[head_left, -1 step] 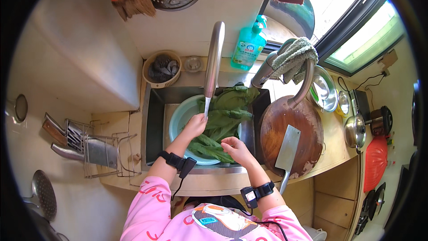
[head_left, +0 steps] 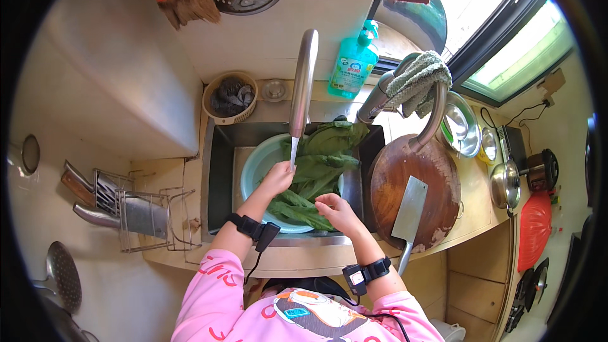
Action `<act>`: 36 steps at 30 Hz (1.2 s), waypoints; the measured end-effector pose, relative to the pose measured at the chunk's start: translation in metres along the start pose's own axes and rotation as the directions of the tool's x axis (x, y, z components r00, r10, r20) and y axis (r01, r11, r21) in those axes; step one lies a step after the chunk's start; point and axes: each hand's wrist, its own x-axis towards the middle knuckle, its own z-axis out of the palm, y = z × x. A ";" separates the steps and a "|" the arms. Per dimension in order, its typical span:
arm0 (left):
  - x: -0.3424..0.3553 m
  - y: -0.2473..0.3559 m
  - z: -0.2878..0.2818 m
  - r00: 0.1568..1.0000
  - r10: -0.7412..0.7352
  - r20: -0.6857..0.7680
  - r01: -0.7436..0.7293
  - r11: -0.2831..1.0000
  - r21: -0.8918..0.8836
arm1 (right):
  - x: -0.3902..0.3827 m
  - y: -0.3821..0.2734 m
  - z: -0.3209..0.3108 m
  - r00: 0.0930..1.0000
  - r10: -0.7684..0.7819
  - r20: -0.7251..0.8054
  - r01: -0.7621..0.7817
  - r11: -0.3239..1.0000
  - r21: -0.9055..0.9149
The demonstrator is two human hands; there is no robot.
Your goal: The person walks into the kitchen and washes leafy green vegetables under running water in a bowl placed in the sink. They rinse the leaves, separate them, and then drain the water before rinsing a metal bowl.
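Water runs from the steel faucet (head_left: 304,82) in a thin stream (head_left: 294,152) onto my left hand (head_left: 278,178), whose fingers are closed; what they hold, if anything, is hidden. Large green leaves (head_left: 316,168) fill most of a light blue basin (head_left: 250,168) in the sink (head_left: 221,145) and rise over its right side. At the lower right edge of the leaves is my right hand (head_left: 339,213), its fingers curled in beside a leaf. Whether a leaf is pinched there cannot be made out.
Right of the sink, a cleaver (head_left: 410,206) lies on a round wooden chopping board (head_left: 415,183). Behind stand a teal pump bottle (head_left: 352,69) and a tan basket (head_left: 214,111). A wire knife rack (head_left: 142,212) is at left. A cloth (head_left: 421,82) drapes a bent pipe.
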 end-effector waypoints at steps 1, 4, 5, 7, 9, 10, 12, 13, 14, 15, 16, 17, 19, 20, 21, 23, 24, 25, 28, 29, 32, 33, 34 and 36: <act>0.001 -0.005 0.001 0.997 -0.041 0.058 0.039 0.998 0.043 | -0.002 0.002 0.000 0.999 -0.032 -0.011 0.032 0.999 0.003; 0.002 -0.031 0.006 0.980 -0.096 0.175 0.060 0.977 0.204 | -0.006 0.005 -0.002 0.999 -0.044 -0.025 0.044 0.999 -0.010; 0.001 -0.042 0.011 0.981 -0.062 0.185 0.009 0.962 0.275 | -0.008 0.005 -0.003 0.999 -0.034 -0.021 0.034 0.999 -0.002; -0.002 -0.066 0.020 0.965 -0.039 0.259 -0.082 0.892 0.444 | -0.011 0.005 -0.004 0.999 -0.019 -0.026 0.019 1.000 0.004; -0.007 -0.082 0.027 0.917 -0.105 0.386 -0.178 0.755 0.631 | -0.016 0.005 -0.007 0.999 -0.011 -0.037 0.012 1.000 0.009; -0.013 -0.085 0.033 0.926 -0.217 0.309 -0.014 0.798 0.602 | -0.018 0.004 -0.008 0.999 0.008 -0.043 -0.008 1.000 0.012; -0.012 -0.082 0.034 0.887 -0.282 0.364 -0.082 0.681 0.728 | -0.023 0.004 -0.012 0.998 -0.005 -0.063 0.006 1.000 0.015; -0.010 -0.076 0.032 0.865 -0.318 0.389 -0.130 0.607 0.784 | -0.026 0.005 -0.014 0.997 -0.006 -0.082 0.006 1.000 0.004; -0.013 -0.069 0.029 0.890 -0.194 0.414 -0.247 0.558 0.792 | -0.028 0.006 -0.016 0.996 -0.008 -0.086 0.010 1.000 0.028; -0.011 -0.058 0.024 0.897 -0.137 0.419 -0.257 0.611 0.749 | -0.029 0.008 -0.019 0.995 0.009 -0.104 -0.006 0.999 0.032; -0.005 -0.046 0.018 0.902 -0.088 0.424 -0.265 0.662 0.701 | -0.031 0.010 -0.022 0.992 0.020 -0.121 -0.017 0.999 0.030; -0.001 -0.033 0.010 0.907 -0.042 0.420 -0.269 0.709 0.652 | -0.030 0.012 -0.024 0.992 0.028 -0.125 -0.024 0.999 0.033; 0.000 -0.008 -0.015 0.924 -0.010 0.382 -0.196 0.845 0.497 | -0.027 0.017 -0.027 0.984 0.036 -0.172 -0.035 0.999 0.014; -0.007 0.005 -0.028 0.955 -0.026 0.296 -0.127 0.865 0.485 | -0.023 0.019 -0.027 0.981 0.041 -0.190 -0.042 0.999 -0.001; -0.016 0.018 -0.042 0.967 -0.027 0.254 -0.106 0.863 0.495 | -0.019 0.020 -0.026 0.976 0.047 -0.211 -0.051 0.999 -0.014; -0.037 0.038 -0.063 0.977 0.066 0.201 -0.164 0.836 0.523 | -0.009 0.023 -0.018 0.973 0.010 -0.229 -0.014 1.000 -0.019; -0.049 0.047 -0.071 0.981 0.055 0.186 -0.150 0.825 0.546 | -0.006 0.024 -0.013 0.968 0.025 -0.252 -0.028 1.000 -0.007; -0.060 0.054 -0.075 0.983 0.073 0.168 -0.156 0.815 0.558 | -0.003 0.026 -0.007 0.966 0.004 -0.259 -0.008 1.000 -0.016; -0.088 0.065 -0.085 0.987 0.102 0.126 -0.157 0.799 0.580 | 0.007 0.032 0.007 0.969 0.060 -0.239 -0.075 0.996 -0.053; -0.096 0.067 -0.086 0.990 0.086 0.111 -0.135 0.795 0.592 | 0.008 0.035 0.009 0.972 0.043 -0.232 -0.065 0.994 -0.090; -0.116 0.069 -0.091 0.976 0.190 0.105 -0.215 0.776 0.593 | 0.013 0.043 0.011 0.985 0.059 -0.163 -0.088 0.980 -0.178; -0.122 0.070 -0.093 0.974 0.201 0.107 -0.225 0.774 0.592 | 0.014 0.045 0.012 0.987 0.038 -0.155 -0.073 0.972 -0.224; -0.126 0.070 -0.094 0.970 0.218 0.108 -0.240 0.785 0.572 | 0.017 0.045 0.013 0.989 0.017 -0.147 -0.057 0.961 -0.270; -0.134 0.072 -0.097 0.964 0.242 0.111 -0.263 0.804 0.533 | 0.021 0.043 0.015 0.987 0.025 -0.160 -0.082 0.930 -0.359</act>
